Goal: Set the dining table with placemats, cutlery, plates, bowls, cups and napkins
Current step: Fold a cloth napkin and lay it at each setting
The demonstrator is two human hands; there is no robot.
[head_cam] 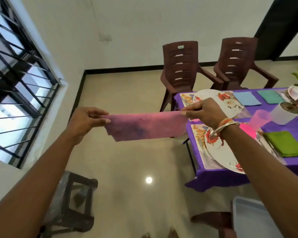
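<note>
Arms: two bare forearms reach up from the bottom edge, closest to the viewer; the right wrist wears bangles [225, 126].
Left hand [85, 120]: thumb and fingers pinch the left end of a pink-and-purple napkin [146, 126].
Right hand [205, 111]: pinches the napkin's right end, knuckles upward.
Napkin: held in the air, stretched between both hands above the floor, just left of the table; its lower edge is zigzag-cut.
Table [222, 177]: to the right, draped in purple cloth.
Near setting: a floral plate [220, 157] on a floral placemat [197, 133], with a folded green napkin [286, 143] to its right and a pink cup [259, 117] beyond.
Far setting: a second floral plate [212, 97], then a blue napkin [246, 98] and a teal napkin [270, 96] lying flat.
Pot: a white pot [285, 113] stands just beside the pink cup.
Chairs: two brown plastic chairs [181, 66] stand at the table's far end.
Stool: a dark stool [76, 200] stands on the floor at lower left, below a barred window [15, 79].
</note>
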